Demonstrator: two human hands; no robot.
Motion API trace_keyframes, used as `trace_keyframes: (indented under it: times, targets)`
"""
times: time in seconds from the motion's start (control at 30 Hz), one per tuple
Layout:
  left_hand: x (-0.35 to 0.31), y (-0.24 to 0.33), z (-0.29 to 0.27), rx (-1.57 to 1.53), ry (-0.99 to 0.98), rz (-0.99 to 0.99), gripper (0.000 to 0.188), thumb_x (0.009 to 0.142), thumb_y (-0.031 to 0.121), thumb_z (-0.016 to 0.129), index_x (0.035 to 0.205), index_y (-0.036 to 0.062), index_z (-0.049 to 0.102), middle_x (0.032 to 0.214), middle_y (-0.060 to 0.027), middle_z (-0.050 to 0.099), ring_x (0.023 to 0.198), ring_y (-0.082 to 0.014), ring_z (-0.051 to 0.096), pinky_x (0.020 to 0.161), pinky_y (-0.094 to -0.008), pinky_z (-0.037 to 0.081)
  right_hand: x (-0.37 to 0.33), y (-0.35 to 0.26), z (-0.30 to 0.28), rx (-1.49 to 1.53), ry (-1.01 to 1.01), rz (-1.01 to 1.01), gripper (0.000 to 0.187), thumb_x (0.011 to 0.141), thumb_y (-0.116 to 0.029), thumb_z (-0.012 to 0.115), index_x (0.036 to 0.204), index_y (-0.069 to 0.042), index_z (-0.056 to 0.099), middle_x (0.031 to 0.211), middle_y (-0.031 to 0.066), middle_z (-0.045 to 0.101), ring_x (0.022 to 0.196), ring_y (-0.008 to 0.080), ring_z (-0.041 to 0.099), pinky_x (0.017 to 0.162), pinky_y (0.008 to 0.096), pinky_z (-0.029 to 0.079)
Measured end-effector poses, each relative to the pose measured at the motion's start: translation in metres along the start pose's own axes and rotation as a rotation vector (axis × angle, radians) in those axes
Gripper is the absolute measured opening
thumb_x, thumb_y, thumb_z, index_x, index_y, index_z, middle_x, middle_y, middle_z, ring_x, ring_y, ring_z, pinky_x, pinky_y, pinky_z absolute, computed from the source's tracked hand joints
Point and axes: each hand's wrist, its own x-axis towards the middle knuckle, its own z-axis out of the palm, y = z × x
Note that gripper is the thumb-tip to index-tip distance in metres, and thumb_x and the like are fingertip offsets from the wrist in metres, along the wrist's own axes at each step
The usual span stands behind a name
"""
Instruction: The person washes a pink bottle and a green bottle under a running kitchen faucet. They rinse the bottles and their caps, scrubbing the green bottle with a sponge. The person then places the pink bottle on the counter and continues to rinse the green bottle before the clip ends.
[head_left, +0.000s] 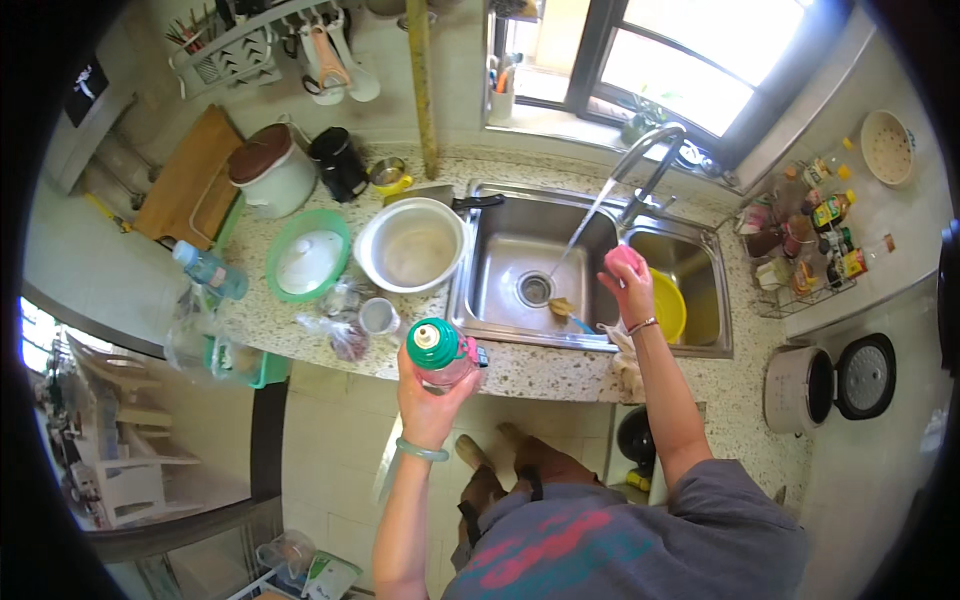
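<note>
My left hand (430, 400) is wrapped round a water bottle (434, 345) with a green top and a pinkish body. It holds the bottle upright at the counter's front edge, near a clear cup (379, 317). Over the divider between the two sink basins, my right hand (634, 292) is closed on a small pink object (625, 258); its exact kind cannot be made out. From the curved faucet (650, 145), left of the pink object, water runs into the steel sink (510, 225). A small brush-like thing with a blue handle (580, 325) lies at the basin's front.
On the counter left of the sink stand a white pot (412, 245), a green basin (330, 222) with a white lid, a cleaver (480, 201) and a lidded pot (270, 178). A yellow bowl (668, 305) sits in the right basin. Further right is an open rice cooker (798, 388).
</note>
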Motion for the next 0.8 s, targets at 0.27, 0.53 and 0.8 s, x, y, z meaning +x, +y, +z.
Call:
trace_keyframes:
  times: [0.27,0.53,0.8]
  targets:
    - [0.005,-0.010,0.063,0.088,-0.132,-0.057,0.079,0.065,0.016,0.086,0.131,0.0042,0.043,0.117,-0.0108,0.057,0.107,-0.0210,0.058,0.095,-0.0335,0.045,0.123,-0.039,-0.087,-0.068,0.388,-0.343,0.029,0.092,-0.032,0.063,0.103,-0.006,0.056,0.093,0.0037,0.068,0.076,0.0107,0.065,0.061,0.0212,0.050]
    - [0.036,-0.021,0.147,0.009,-0.129,-0.148,0.088,0.065,0.008,0.085,0.138,0.0039,0.036,0.122,-0.0104,0.054,0.110,-0.0192,0.057,0.097,-0.0325,0.045,0.278,-0.040,-0.136,0.146,0.365,-0.497,0.028,0.094,-0.027,0.059,0.106,-0.001,0.056,0.093,0.0091,0.063,0.074,0.0220,0.067,0.071,0.0315,0.057]
    - [0.060,-0.035,0.177,0.098,-0.137,-0.166,0.089,0.066,0.003,0.084,0.139,0.0035,0.032,0.127,-0.0117,0.051,0.113,-0.0197,0.055,0.097,-0.0327,0.046,0.323,-0.018,-0.131,-0.039,0.402,-0.373,0.042,0.088,-0.037,0.065,0.106,-0.006,0.044,0.075,0.0094,0.060,0.045,0.0127,0.048,0.035,0.0249,0.038]
